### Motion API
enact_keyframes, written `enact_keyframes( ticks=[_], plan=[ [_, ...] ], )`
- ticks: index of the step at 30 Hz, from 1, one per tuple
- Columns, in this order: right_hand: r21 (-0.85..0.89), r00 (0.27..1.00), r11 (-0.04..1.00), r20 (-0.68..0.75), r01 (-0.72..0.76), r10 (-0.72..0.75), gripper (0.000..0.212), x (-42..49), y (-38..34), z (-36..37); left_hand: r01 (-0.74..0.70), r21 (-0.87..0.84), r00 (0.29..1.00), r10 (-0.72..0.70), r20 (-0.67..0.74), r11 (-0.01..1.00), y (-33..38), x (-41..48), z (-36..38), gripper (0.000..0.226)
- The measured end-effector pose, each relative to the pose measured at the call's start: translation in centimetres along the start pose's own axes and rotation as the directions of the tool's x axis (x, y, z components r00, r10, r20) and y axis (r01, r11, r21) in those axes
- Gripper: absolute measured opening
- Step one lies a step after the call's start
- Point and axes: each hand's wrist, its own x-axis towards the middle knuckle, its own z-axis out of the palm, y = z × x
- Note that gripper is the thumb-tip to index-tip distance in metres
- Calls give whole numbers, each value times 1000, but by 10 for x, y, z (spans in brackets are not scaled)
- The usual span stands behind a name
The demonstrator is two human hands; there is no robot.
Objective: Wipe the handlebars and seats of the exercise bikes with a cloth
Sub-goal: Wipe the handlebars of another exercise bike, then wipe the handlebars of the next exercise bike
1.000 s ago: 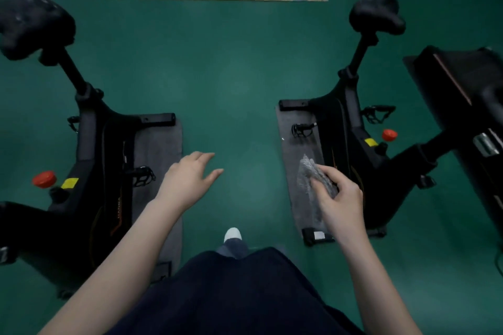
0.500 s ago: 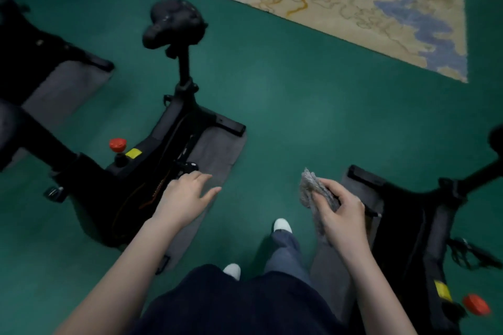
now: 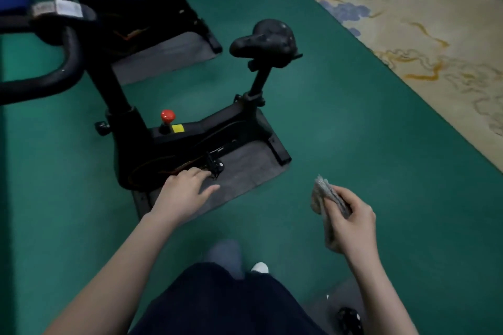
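Through the head camera I looked down on a green floor with a black bike in the middle left of the frame, standing on a grey mat. Its seat sat high in the upper centre, on a slanted post. Its curved handlebar filled the upper left, close to the lens and blurred. A red knob stood on the frame between them. A second bike stood behind, at the top. A pale patterned rug covered the upper right.

The left hand reached forward at lower centre, fingers relaxed and nearly straight, close together, thumb out, holding nothing. In the picture it lay over the near end of the mat, just beside a pedal; I could not tell whether it touched anything.

The right hand, at lower right, had its fingers curled round a folded grey cloth, with the thumb pinching it. The cloth hung over bare floor, well apart from both seat and handlebar.

I judged this as the approach to a bike, with no wiping under way. The next move, as I read it, called for stepping closer and lifting the cloth to the seat or the handlebar. The cloth would have to be flattened under the fingers to cover the curved surface. The free left hand could steady the bike.
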Motion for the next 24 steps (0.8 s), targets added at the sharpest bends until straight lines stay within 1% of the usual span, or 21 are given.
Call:
enact_keyframes(
  ticks=[5,10,13,16,20,24],
  plan=[
    [15,984,995,147,95,-97,31,48,-21,19,126,-22,992,-126,-6,992,5,10,-1,57],
    [31,936,983,302,180,-180,24,88,-44,63,224,-80,974,-226,-14,971,-13,29,1,57],
    [25,900,973,373,231,-224,25,113,-62,91,288,-152,956,-293,-10,945,-35,45,-3,57],
    [24,860,952,423,305,-286,31,139,-84,117,357,-230,927,-373,-28,905,-57,58,-10,57],
    [7,806,926,489,378,-332,24,171,-115,152,428,-270,891,-452,-30,862,-81,69,-22,57],
    [44,717,877,557,479,-420,25,191,-148,187,494,-336,841,-538,-46,802,-97,69,-34,57]
  ],
)
